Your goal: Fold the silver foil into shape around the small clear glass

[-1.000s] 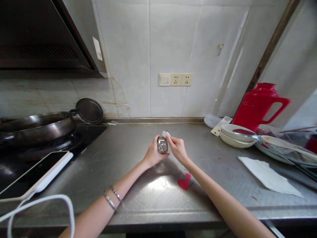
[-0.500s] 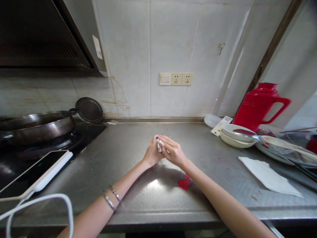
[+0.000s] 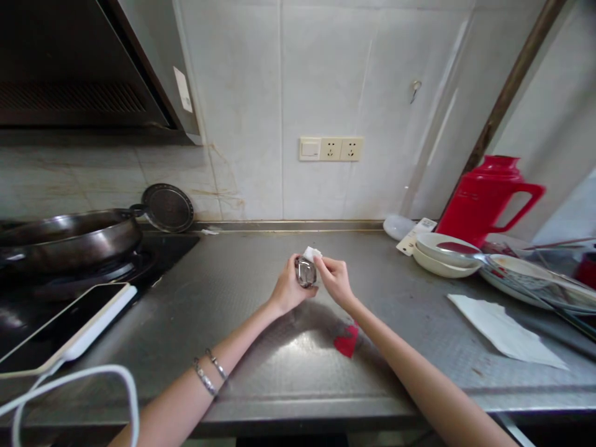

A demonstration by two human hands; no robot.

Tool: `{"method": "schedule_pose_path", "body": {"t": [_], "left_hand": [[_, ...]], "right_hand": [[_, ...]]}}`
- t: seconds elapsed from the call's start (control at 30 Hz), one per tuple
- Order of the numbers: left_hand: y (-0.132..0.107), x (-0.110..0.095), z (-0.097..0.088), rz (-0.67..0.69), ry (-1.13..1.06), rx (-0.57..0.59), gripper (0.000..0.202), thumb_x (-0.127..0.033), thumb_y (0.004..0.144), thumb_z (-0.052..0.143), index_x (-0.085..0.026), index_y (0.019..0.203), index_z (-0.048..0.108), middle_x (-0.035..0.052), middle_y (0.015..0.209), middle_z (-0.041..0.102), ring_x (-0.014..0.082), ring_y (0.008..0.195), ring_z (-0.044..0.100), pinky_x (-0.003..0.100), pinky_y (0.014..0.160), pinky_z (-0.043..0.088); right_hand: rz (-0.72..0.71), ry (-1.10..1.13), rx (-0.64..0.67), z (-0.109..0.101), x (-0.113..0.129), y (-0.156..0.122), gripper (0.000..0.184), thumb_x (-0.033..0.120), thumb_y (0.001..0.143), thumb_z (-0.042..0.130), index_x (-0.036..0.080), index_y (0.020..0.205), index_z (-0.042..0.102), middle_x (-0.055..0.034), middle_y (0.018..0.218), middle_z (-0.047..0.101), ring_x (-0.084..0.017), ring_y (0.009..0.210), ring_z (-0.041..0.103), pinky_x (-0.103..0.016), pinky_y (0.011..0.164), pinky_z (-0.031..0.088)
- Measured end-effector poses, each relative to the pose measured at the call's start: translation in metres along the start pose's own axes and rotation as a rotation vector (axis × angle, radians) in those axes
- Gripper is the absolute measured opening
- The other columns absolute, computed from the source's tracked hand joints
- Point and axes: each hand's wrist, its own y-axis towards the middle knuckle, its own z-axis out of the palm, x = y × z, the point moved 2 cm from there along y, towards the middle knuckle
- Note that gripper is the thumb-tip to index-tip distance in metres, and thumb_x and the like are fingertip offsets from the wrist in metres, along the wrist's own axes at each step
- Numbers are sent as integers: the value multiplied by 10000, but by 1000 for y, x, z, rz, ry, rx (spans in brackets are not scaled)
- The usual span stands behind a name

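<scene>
A small, shiny, round glass-like cup (image 3: 306,273) is gripped in my left hand (image 3: 285,288), one round end facing me; its exact kind is hard to make out. My fingers wrap its left side and underside. At its upper right, my right hand (image 3: 338,279) pinches a crumpled white tissue (image 3: 311,253) against the rim. Both hands hover above the steel counter (image 3: 242,273). Below my right wrist lies a red heart-shaped piece (image 3: 346,343) on the counter.
Left: a pan (image 3: 74,239) on the stove, a phone (image 3: 60,326) with a white cable (image 3: 105,367), and a round dark lid (image 3: 168,208) against the wall. Right: a red thermos (image 3: 484,202), stacked bowls (image 3: 444,267), plates (image 3: 521,295) and a flat white tissue (image 3: 505,332).
The cup has turned so its round end faces me. My right hand has shifted slightly right, uncovering the cup, and the tissue now shows at the top rim.
</scene>
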Motion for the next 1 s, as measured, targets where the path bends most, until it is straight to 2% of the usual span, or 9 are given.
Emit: {"method": "schedule_pose_path", "body": {"t": [0.07,0.13,0.2,0.27,0.37,0.53,0.63,0.8,1.0], "left_hand": [[0,0,0,-18,-10,-6,790,-238,534,794,-191,1207,382,70,1041,649,223,901,643,327,780,491],[1,1,1,-49,-36,-13,781,-248,537,794,-187,1201,387,64,1007,659,218,875,647,320,757,493],[1,3,3,-71,-89,-18,778,-260,535,800,-184,1193,391,66,998,664,214,866,648,315,749,495],[2,6,5,-77,-166,-21,777,-272,524,816,-182,1175,401,83,1040,659,213,894,646,316,769,497],[3,10,7,-102,-255,-46,699,-285,569,801,-167,1145,423,120,1091,648,220,918,643,315,784,494],[6,13,6,-66,-246,-67,678,-258,603,772,-158,1158,395,128,1067,652,221,878,649,304,758,491],[4,11,5,-27,-152,-54,701,-296,582,786,-199,1157,397,95,1097,635,214,911,638,311,769,489],[-1,9,4,-25,43,-59,640,-305,567,783,-242,1112,454,46,1034,624,217,876,633,319,734,487],[4,12,2,-2,13,-58,554,-273,618,744,-176,1104,497,111,1060,627,254,926,628,348,784,488]], "right_hand": [[27,9,-8,2,1,-2,538,412,922,433,163,445,423,35,424,422,-79,394,430,-209,417,325],[-44,3,10,3,6,-4,477,372,929,429,160,513,525,4,520,561,-122,497,562,-224,498,430],[-163,-8,29,4,11,-6,375,316,935,425,167,676,651,-52,761,706,-191,742,681,-278,678,530],[-284,-19,45,4,16,-8,299,264,932,426,189,854,705,-82,991,724,-225,969,676,-340,852,542],[-446,-48,117,7,19,-11,284,198,922,429,204,1018,696,-86,1124,689,-221,1120,614,-403,976,509],[-591,-116,184,8,17,-10,310,146,903,451,182,1149,636,-98,1204,647,-215,1207,547,-442,1015,490],[-566,-141,182,5,15,-5,301,140,906,447,183,1131,643,-102,1201,648,-212,1174,575,-426,1007,498],[-436,-169,146,5,18,-3,267,148,913,442,185,976,699,-105,1087,702,-223,1071,643,-405,967,526],[-555,-156,234,9,23,-10,303,138,902,458,183,1136,645,-107,1191,653,-220,1189,563,-436,1012,490]]}}
